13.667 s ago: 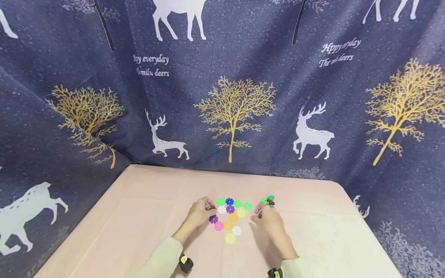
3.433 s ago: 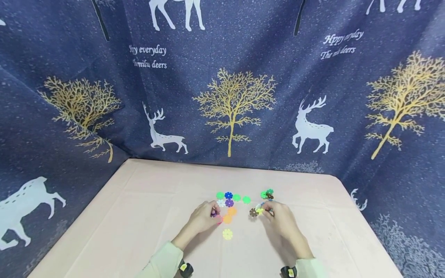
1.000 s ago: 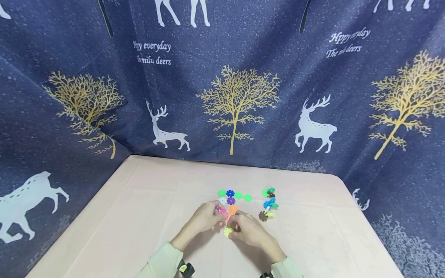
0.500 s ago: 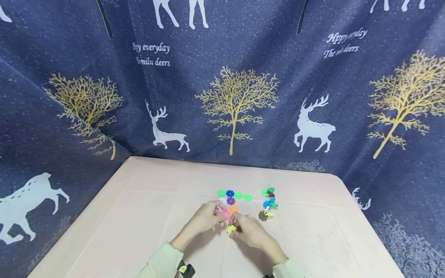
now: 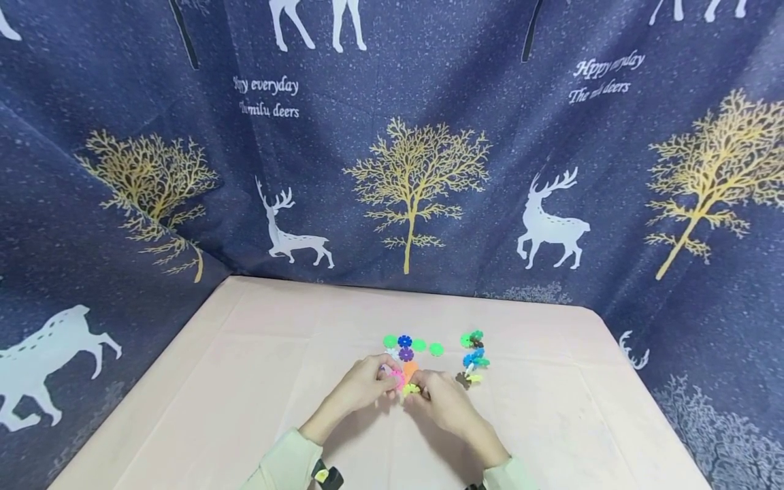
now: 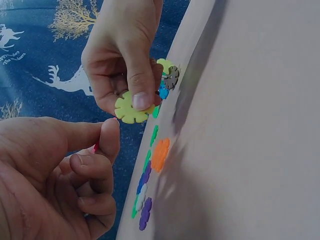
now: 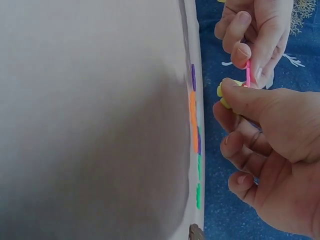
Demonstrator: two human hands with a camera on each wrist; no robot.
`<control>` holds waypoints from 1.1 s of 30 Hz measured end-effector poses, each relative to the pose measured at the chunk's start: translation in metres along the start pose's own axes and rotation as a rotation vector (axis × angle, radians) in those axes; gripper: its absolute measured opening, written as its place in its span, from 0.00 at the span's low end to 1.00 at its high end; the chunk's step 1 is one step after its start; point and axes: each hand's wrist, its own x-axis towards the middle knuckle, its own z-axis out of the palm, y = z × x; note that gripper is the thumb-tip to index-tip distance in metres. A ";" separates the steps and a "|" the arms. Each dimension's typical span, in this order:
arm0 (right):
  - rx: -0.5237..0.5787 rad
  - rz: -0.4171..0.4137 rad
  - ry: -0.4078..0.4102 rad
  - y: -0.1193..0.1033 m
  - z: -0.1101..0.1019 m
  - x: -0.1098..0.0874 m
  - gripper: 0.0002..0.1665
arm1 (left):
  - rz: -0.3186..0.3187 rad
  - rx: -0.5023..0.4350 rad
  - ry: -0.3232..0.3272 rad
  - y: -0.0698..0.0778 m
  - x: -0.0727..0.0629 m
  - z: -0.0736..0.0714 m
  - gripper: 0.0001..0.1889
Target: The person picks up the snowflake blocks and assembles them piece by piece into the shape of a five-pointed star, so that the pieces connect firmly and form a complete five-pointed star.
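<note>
My left hand (image 5: 365, 381) pinches a pink flower-shaped plastic disc (image 7: 248, 72) between thumb and index finger. Only a sliver of that disc shows in the left wrist view. A yellow notched disc (image 6: 131, 111) is pinched by my right hand (image 5: 446, 403), thumb flat on its face. The two discs meet edge to edge in the right wrist view, both held above the table. Beneath and behind the hands lie an orange disc (image 6: 160, 155) and a purple disc (image 6: 145, 214), partly hidden from the head camera.
Flat green (image 5: 436, 349), blue (image 5: 405, 341), purple (image 5: 406, 354) and white discs (image 6: 141, 196) lie beyond the hands. At right stand joined clusters: green and brown (image 5: 473, 339), blue and green (image 5: 474, 358), and brown, white and yellow (image 5: 463, 380). A patterned cloth (image 5: 404, 88) hangs behind the table.
Over the earlier frames, blue-green and brown-white-yellow clusters have appeared at right, and several loose discs left the middle. My right hand has lifted the near yellow disc and brought it up to the pink one.
</note>
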 end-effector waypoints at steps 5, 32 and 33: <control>-0.003 0.016 0.019 0.001 -0.003 0.000 0.09 | 0.003 -0.006 -0.002 -0.001 0.000 0.001 0.08; -0.021 -0.043 0.132 0.004 -0.009 0.006 0.08 | -0.043 -0.298 -0.048 0.004 0.002 -0.001 0.08; -0.022 -0.043 0.136 0.004 -0.010 0.006 0.08 | -0.045 -0.306 -0.049 0.005 0.002 -0.001 0.08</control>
